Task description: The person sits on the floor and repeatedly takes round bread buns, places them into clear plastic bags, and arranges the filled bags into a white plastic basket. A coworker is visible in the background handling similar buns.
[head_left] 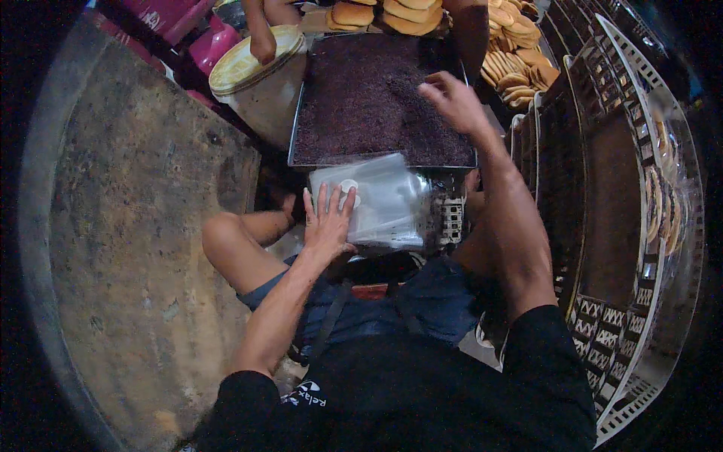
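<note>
Left hand (329,226) was laid, fingers spread apart, on a stack of clear plastic bags (384,200). The stack was placed at the near edge of a tray (296,120) filled with dark granules (354,98). Right hand (456,104) was held over the tray's right side, fingers partly curled; whether anything was pinched could not be told. Round breads (410,16) were piled beyond.

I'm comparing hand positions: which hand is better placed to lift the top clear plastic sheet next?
Left, most likely: the left hand rests on the clear plastic stack, fingers spread. The right hand is farther off, over the dark purple grains.
</note>
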`<action>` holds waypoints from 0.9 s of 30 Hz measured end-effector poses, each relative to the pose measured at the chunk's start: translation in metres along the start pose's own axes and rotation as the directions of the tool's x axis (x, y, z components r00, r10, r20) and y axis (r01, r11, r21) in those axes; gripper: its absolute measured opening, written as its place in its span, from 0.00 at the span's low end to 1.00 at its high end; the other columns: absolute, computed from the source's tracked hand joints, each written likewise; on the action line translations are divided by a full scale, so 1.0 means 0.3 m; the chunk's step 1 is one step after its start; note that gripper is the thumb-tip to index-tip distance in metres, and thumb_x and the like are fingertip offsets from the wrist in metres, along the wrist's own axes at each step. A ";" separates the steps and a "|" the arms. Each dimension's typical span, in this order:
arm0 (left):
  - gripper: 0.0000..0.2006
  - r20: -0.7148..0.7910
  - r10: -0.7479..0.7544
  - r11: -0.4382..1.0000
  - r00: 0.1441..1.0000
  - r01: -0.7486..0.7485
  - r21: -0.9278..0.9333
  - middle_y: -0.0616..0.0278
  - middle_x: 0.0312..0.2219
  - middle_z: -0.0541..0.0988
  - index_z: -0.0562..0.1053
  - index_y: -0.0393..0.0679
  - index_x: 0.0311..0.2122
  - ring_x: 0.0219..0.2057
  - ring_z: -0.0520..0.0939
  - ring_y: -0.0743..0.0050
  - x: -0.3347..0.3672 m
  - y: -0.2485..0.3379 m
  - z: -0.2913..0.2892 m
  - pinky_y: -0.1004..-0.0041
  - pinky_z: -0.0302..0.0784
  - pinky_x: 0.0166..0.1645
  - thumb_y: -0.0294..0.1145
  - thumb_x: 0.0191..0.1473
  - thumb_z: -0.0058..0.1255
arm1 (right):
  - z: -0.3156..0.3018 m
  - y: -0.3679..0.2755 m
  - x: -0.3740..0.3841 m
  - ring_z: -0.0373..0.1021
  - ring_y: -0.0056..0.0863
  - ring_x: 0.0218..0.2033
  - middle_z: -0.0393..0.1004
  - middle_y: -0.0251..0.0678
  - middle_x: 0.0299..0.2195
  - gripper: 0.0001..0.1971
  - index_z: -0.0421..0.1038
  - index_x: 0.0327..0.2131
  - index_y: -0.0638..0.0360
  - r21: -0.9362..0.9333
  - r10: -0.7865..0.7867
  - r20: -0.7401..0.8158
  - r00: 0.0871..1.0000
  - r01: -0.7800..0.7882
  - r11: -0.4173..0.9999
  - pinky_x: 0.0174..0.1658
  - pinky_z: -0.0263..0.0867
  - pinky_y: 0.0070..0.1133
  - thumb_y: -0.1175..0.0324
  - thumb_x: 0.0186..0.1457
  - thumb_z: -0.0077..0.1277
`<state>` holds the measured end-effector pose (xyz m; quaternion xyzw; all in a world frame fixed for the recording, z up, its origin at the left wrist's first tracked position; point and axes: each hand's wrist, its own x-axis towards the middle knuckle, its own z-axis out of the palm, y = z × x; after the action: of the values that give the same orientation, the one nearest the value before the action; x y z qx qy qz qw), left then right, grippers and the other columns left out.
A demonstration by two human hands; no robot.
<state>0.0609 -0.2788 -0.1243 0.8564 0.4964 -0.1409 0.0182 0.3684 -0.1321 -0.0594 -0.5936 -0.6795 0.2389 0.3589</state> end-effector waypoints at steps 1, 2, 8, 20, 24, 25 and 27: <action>0.66 0.006 0.018 0.999 1.000 -0.018 0.028 0.52 0.61 0.49 0.42 0.48 0.64 0.63 0.41 0.43 -0.002 -0.011 0.018 0.37 0.26 0.61 0.59 0.20 0.67 | 0.061 -0.018 -0.018 0.71 0.38 0.44 0.73 0.49 0.41 0.24 0.68 0.45 0.66 -0.106 -0.009 0.058 0.998 0.015 0.994 0.48 0.64 0.28 0.53 0.54 0.50; 0.66 0.010 0.031 0.998 0.999 -0.031 0.052 0.52 0.61 0.49 0.42 0.49 0.64 0.63 0.42 0.44 -0.008 -0.021 0.035 0.37 0.27 0.61 0.59 0.19 0.67 | 0.125 -0.052 -0.042 0.69 0.43 0.46 0.71 0.52 0.43 0.27 0.66 0.47 0.65 -0.215 -0.019 0.120 0.993 0.044 0.976 0.50 0.63 0.31 0.50 0.53 0.50; 0.43 -0.076 0.088 0.981 0.993 -0.073 0.180 0.54 0.60 0.55 0.45 0.52 0.64 0.61 0.51 0.44 -0.008 -0.079 0.079 0.37 0.30 0.61 0.46 0.45 0.53 | 0.493 -0.115 -0.143 0.62 0.45 0.51 0.70 0.45 0.44 0.20 0.68 0.46 0.53 -0.583 0.072 0.330 0.941 0.143 0.800 0.50 0.58 0.40 0.52 0.53 0.47; 0.33 -0.025 0.082 0.975 0.996 -0.075 0.207 0.59 0.60 0.56 0.49 0.63 0.63 0.58 0.62 0.49 0.080 -0.011 0.128 0.37 0.37 0.61 0.30 0.52 0.41 | 0.401 -0.136 -0.183 0.63 0.50 0.50 0.67 0.51 0.48 0.19 0.68 0.50 0.46 -0.264 -0.183 0.541 0.821 0.372 0.890 0.53 0.60 0.35 0.66 0.53 0.49; 0.41 -0.355 -0.137 0.935 0.925 0.002 -0.355 0.52 0.54 0.65 0.54 0.46 0.61 0.52 0.69 0.51 -0.149 -0.031 -0.172 0.47 0.52 0.59 0.42 0.41 0.57 | 0.168 -0.128 -0.077 0.70 0.29 0.39 0.75 0.42 0.36 0.14 0.70 0.42 0.69 -0.336 0.052 0.271 0.961 0.044 0.941 0.44 0.65 0.23 0.67 0.58 0.45; 0.39 -0.477 -0.199 0.845 0.856 -0.096 -0.526 0.54 0.49 0.69 0.58 0.46 0.59 0.49 0.70 0.54 -0.194 -0.051 -0.233 0.50 0.56 0.57 0.43 0.40 0.58 | 0.049 0.033 -0.045 0.70 0.29 0.35 0.74 0.42 0.33 0.15 0.70 0.40 0.69 -0.386 -0.094 0.224 0.970 0.176 0.906 0.41 0.65 0.25 0.65 0.58 0.45; 0.34 -0.634 -0.426 0.669 0.645 -0.248 -0.701 0.59 0.40 0.74 0.65 0.45 0.54 0.44 0.71 0.59 -0.307 -0.103 -0.273 0.57 0.61 0.52 0.44 0.40 0.60 | -0.132 0.118 0.017 0.69 0.29 0.32 0.73 0.37 0.34 0.16 0.71 0.42 0.64 0.012 0.244 0.422 0.873 -0.275 0.961 0.38 0.66 0.24 0.61 0.59 0.42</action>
<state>0.0098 -0.3271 -0.0183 0.7201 0.5146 0.4422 0.1452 0.4213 -0.1247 -0.0601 -0.6014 -0.6455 0.4301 0.1913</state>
